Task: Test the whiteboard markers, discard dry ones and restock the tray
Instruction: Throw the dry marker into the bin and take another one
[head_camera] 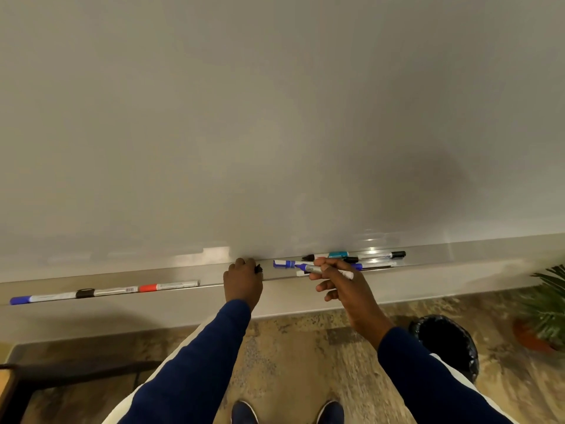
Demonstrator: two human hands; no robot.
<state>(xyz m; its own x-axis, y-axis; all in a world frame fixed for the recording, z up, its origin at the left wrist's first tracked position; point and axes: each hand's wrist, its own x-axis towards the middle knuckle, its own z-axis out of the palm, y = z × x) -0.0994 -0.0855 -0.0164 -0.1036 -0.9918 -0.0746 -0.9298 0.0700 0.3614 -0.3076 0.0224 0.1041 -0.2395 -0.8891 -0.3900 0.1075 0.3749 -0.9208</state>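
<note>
A blank whiteboard (pixel 275 117) fills the upper view, with a long metal tray (pixel 214 283) along its bottom edge. My right hand (pixel 342 286) grips an uncapped blue marker (pixel 308 267), tip pointing left, just above the tray. My left hand (pixel 243 283) is closed at the tray edge around a small black piece (pixel 258 268), probably a cap. Behind my right hand lies a cluster of markers: a blue one (pixel 284 264), a teal one (pixel 337 254) and a black-capped one (pixel 382 255). Farther left in the tray lie a blue marker (pixel 39 298), a black-banded marker (pixel 104 291) and a red marker (pixel 168 286).
A black-lined waste bin (pixel 446 341) stands on the floor at my right. A potted plant (pixel 547 310) sits at the far right. A dark piece of furniture (pixel 18 387) is at the lower left. My shoes (pixel 287 411) show on the patterned floor.
</note>
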